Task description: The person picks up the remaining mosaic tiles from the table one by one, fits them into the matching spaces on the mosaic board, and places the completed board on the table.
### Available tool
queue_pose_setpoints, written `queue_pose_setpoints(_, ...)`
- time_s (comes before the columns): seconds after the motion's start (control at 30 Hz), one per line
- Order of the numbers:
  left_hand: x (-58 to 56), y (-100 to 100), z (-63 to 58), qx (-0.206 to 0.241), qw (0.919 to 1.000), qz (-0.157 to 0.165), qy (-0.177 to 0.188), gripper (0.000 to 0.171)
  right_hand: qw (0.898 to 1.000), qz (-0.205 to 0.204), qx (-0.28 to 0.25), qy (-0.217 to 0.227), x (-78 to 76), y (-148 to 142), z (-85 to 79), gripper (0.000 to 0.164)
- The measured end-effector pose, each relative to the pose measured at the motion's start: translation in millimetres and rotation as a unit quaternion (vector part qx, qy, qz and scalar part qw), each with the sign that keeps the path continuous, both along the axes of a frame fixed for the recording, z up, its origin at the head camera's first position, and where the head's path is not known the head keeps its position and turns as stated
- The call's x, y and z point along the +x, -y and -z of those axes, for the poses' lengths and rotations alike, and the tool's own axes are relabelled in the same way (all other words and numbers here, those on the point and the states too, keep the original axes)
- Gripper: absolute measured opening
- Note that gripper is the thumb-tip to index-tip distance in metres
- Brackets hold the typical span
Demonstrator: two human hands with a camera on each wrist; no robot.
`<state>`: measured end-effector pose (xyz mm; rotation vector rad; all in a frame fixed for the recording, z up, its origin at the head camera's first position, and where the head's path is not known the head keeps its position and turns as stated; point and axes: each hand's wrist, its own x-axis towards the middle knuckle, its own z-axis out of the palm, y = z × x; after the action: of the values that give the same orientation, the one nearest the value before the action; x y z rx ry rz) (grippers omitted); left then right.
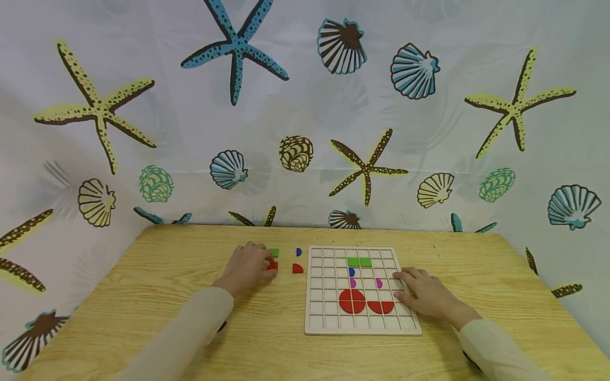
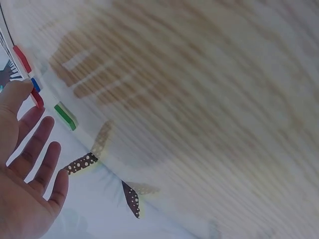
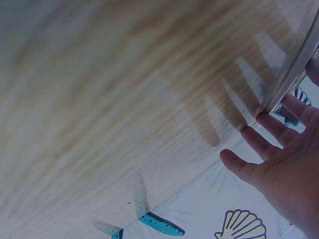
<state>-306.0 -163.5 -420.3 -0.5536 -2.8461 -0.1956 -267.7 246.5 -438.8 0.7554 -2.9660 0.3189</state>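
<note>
My left hand (image 1: 250, 266) is at the left of the board, its thumb and index finger on either side of a red piece (image 1: 273, 266), pinching it; the fingers partly cover its shape. In the left wrist view that red piece (image 2: 37, 98) shows between thumb and index fingertips, the other fingers spread. The white gridded board (image 1: 316, 320) lies flat on the table. My right hand (image 1: 424, 291) rests at its right edge, fingers extended and touching the rim. On the board are a red circle of quarter pieces (image 1: 352, 301) and a red half circle (image 1: 380, 307).
Beside the left hand lie a green piece (image 1: 274, 252), a blue half circle (image 1: 298, 252) and a red quarter circle (image 1: 297, 268). The board also bears green squares (image 1: 359, 262), a blue piece (image 1: 351, 272) and pink pieces (image 1: 378, 283). A patterned curtain (image 1: 295, 201) stands behind the wooden table (image 1: 267, 338).
</note>
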Motion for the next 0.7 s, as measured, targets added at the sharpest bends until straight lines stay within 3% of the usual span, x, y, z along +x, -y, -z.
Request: queue_pose_setpoints(0.7,9.3,-39.8,-1.0,-0.004,0.9982,0.06,0.002,0.02,1.0,-0.004,0.004,-0.005,0.4,-0.7,-0.3,0.046)
